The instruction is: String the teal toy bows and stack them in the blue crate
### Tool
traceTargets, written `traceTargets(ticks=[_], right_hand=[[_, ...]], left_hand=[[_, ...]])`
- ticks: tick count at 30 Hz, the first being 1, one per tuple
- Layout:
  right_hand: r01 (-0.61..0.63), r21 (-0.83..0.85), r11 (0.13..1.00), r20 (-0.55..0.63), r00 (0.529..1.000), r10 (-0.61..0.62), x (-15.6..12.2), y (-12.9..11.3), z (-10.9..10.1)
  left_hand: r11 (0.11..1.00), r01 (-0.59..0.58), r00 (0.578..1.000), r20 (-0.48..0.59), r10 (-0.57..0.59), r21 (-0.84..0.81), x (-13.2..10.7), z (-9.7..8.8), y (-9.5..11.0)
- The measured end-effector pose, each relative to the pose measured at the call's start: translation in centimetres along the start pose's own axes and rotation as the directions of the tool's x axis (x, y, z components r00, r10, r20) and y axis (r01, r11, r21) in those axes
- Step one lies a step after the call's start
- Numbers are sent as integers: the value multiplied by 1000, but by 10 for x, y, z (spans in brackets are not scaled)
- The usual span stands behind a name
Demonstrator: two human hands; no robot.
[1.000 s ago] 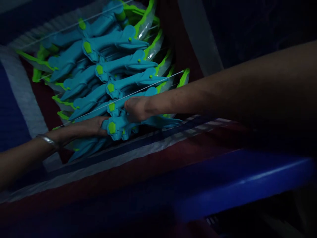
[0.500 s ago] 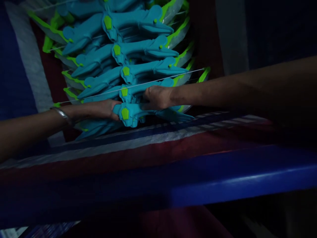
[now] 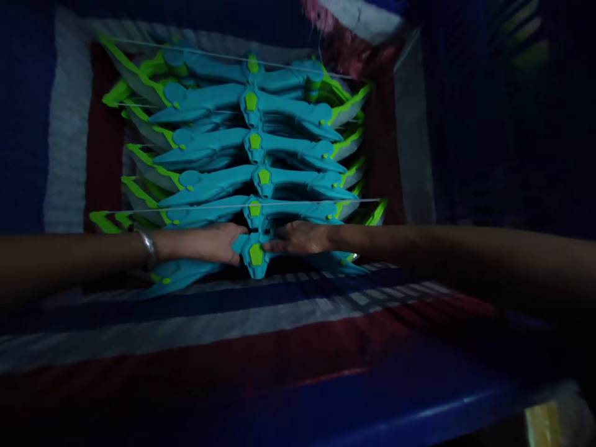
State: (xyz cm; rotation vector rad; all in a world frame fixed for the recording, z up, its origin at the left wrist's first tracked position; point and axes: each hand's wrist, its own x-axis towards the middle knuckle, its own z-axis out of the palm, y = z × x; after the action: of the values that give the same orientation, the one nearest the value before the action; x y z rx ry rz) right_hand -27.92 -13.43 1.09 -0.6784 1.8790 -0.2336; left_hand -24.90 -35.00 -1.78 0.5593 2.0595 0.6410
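Observation:
Both hands are on the nearest blue toy bow (image 3: 255, 270), which has a green five-sided badge at its middle. My left hand (image 3: 221, 242), with a silver bangle at the wrist, is closed round the bow just left of the badge. On the other side my right hand (image 3: 303, 237) grips it close to the badge, its fingers partly hidden behind the wrist and bow. A white string stretches across just beyond my hands. Several more toy bows (image 3: 255, 141) of the same blue and green kind lie stacked in a row behind, tightly nested.
Striped red, white and blue cloth (image 3: 195, 326) lines the container round the bows. Its blue front rim (image 3: 395, 403) runs along the near side. A frayed cloth edge (image 3: 354, 43) hangs in at the far right corner. The scene is dim.
The view has shifted, so the whole row of bows and its far end now show. Both hands stay on the nearest bow, which now sits more level.

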Motion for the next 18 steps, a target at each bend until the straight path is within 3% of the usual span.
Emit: traceTargets(ticks=[4,10,14,18], right_hand=[[1,86,996,62,998,-6,-5,3,7],[123,217,969,-61,992,-112,-12,30,23],[98,359,928,-73,994,-77,5,39,26],[43,360,932,-79,997,-15,25,43,31]], left_hand=[[994,71,997,-40,-67,84,0,12,-3],[995,105,989,-103,-104,2,-3,36,-14],[991,131,985,-111,-129,14,-5,41,-13],[989,148,985,-96,-146,17,-6,38,-8]])
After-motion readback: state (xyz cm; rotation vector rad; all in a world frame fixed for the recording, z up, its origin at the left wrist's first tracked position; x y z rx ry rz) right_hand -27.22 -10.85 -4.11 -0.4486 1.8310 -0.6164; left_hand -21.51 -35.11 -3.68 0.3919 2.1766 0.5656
